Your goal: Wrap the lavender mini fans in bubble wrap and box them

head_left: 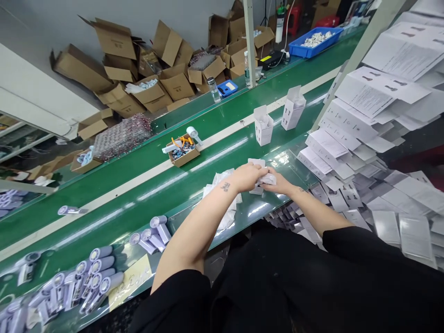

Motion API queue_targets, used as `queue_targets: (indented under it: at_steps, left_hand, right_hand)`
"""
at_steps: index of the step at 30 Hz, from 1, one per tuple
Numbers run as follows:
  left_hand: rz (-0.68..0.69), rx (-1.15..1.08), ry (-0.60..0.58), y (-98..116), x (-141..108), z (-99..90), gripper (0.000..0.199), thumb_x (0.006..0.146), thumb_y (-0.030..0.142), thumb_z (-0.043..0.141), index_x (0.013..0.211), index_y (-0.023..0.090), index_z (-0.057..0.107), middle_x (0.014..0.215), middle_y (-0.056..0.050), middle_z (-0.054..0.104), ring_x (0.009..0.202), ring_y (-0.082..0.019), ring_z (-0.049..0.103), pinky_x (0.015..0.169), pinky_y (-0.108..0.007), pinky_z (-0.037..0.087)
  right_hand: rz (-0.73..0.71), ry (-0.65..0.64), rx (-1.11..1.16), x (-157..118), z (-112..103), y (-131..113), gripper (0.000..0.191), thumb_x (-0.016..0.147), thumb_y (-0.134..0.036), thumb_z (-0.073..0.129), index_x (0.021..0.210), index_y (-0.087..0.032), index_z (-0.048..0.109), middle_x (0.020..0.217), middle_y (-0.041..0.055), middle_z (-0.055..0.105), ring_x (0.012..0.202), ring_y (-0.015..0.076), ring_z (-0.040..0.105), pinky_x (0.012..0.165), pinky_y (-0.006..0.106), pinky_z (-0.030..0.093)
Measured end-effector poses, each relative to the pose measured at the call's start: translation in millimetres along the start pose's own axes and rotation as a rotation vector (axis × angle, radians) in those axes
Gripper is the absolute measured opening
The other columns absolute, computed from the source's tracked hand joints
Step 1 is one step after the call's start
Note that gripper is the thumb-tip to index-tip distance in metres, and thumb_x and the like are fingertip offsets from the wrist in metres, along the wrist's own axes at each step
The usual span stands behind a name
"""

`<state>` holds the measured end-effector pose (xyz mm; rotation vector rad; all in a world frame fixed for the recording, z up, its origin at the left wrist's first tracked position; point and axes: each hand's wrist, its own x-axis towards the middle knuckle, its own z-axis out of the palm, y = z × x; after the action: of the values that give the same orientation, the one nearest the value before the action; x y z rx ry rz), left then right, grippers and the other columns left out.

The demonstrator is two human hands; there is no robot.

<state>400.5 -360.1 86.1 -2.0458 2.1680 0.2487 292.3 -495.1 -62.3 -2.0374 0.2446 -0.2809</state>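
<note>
My left hand (250, 176) and my right hand (276, 181) meet over the near edge of the green bench. Their fingers close on a crumpled, clear-white plastic bag (268, 179). A small white cardboard box (256, 190) shows above and below my left hand, its flap raised; whether the bag is partly inside it is hidden. More white plastic bags (227, 218) lie in a heap under my left forearm. Farther off, two open white boxes (264, 130) (293, 111) stand upright, each with a plastic-wrapped thing inside.
Lilac handheld fans (100, 277) lie in rows at lower left. A small carton (186, 157) with tools and small parts stands mid-bench. Stacked printed white box sheets (367, 111) crowd the right. A post (249, 44), a glass bottle (213, 89) and a blue tray (314, 44) stand along the far side.
</note>
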Motion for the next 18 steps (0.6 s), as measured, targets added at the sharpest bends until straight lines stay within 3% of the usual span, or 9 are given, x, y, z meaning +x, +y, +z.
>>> queue_targets:
  at_steps: [4, 8, 12, 15, 18]
  left_hand:
    - [0.04, -0.104, 0.036, -10.9, -9.8, -19.8, 0.027, 0.069, 0.005, 0.051, 0.091, 0.019, 0.058, 0.084, -0.004, 0.059, 0.082, -0.02, 0.053, 0.069, -0.029, 0.041]
    - [0.023, -0.23, 0.208, -7.4, -19.6, -29.0, 0.021, 0.065, 0.003, 0.048, 0.079, 0.018, 0.055, 0.081, -0.003, 0.059, 0.082, -0.018, 0.053, 0.071, -0.028, 0.04]
    - [0.011, -0.292, 0.263, -21.9, -23.7, -23.1, 0.021, 0.062, 0.001, 0.046, 0.072, 0.018, 0.054, 0.077, -0.001, 0.059, 0.081, -0.017, 0.053, 0.073, -0.028, 0.04]
    - [0.0, -0.333, 0.29, -44.1, -34.2, -11.5, 0.026, 0.061, -0.001, 0.044, 0.075, 0.018, 0.056, 0.081, -0.001, 0.06, 0.082, -0.017, 0.054, 0.073, -0.028, 0.041]
    - [-0.108, -0.339, 0.345, -59.1, -47.0, 2.6, 0.029, 0.061, -0.001, 0.044, 0.078, 0.018, 0.057, 0.084, -0.002, 0.062, 0.082, -0.017, 0.055, 0.072, -0.028, 0.042]
  right_hand:
    - [-0.01, -0.026, 0.054, -1.1, 5.7, -0.2, 0.061, 0.066, -0.035, 0.071, 0.116, -0.019, 0.04, 0.105, 0.009, 0.063, 0.089, 0.0243, 0.063, 0.074, 0.036, 0.051]
    - [0.035, -0.019, 0.084, -2.9, 14.9, 1.2, 0.065, 0.063, -0.037, 0.074, 0.118, -0.019, 0.044, 0.106, 0.0084, 0.064, 0.094, 0.0256, 0.062, 0.079, 0.039, 0.051]
    - [0.033, 0.012, 0.04, 4.4, 8.2, -3.1, 0.066, 0.06, -0.04, 0.075, 0.118, -0.021, 0.048, 0.106, 0.0064, 0.064, 0.098, 0.027, 0.061, 0.082, 0.04, 0.049]
    - [0.007, -0.07, -0.071, 14.3, -7.8, -6.9, 0.063, 0.06, -0.042, 0.075, 0.115, -0.022, 0.051, 0.103, 0.0057, 0.064, 0.096, 0.0272, 0.061, 0.08, 0.04, 0.049]
    - [-0.032, -0.154, -0.091, 22.0, -19.5, -6.5, 0.059, 0.061, -0.042, 0.075, 0.111, -0.022, 0.052, 0.104, 0.0062, 0.063, 0.093, 0.0253, 0.061, 0.081, 0.041, 0.049]
